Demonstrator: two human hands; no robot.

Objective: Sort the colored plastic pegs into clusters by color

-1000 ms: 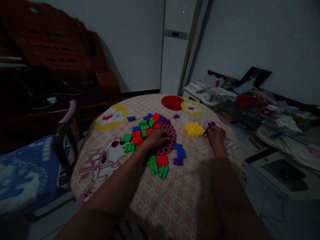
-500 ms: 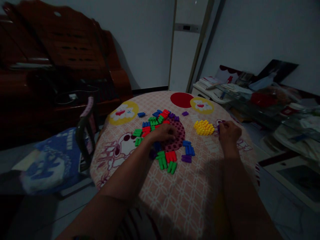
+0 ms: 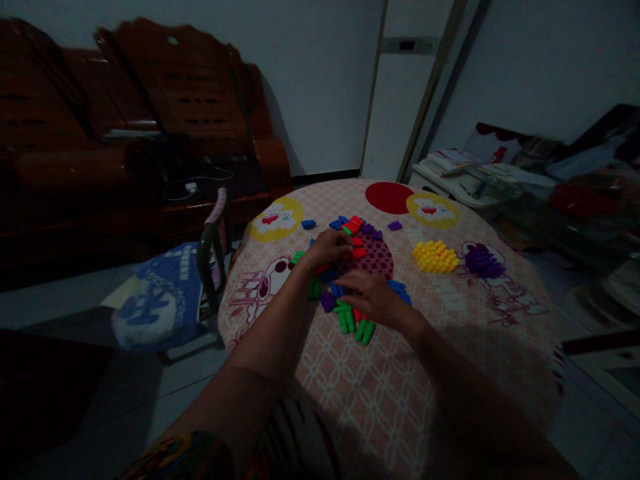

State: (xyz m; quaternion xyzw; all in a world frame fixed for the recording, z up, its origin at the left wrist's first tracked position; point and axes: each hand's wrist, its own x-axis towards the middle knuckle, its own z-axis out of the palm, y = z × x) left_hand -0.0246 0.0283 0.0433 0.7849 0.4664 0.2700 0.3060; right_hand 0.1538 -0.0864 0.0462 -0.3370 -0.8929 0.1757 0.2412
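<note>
Left hand [image 3: 330,248] curled, right hand [image 3: 375,297] bent-fingered, both worked among loose pieces [image 3: 359,253] left of the yellow cluster [image 3: 435,257]; I couldn't tell if either gripped one. Right of it sat a purple cluster [image 3: 483,261], seemingly separated by colour. The pieces looked like smooth plastic tubes, joined sideways, on lattice-printed tablecloth [image 3: 395,393].

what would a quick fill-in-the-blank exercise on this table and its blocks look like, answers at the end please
1. The pile just left of the purple pile is ____ in colour.
2. The blocks right beside the left hand's fingertips are ____ in colour.
3. The blocks lying nearest the viewer, just below the right hand, are ____ in colour.
4. In the picture, the chair stands to the ____ of the table.

Missing words: yellow; red; green; left
</note>
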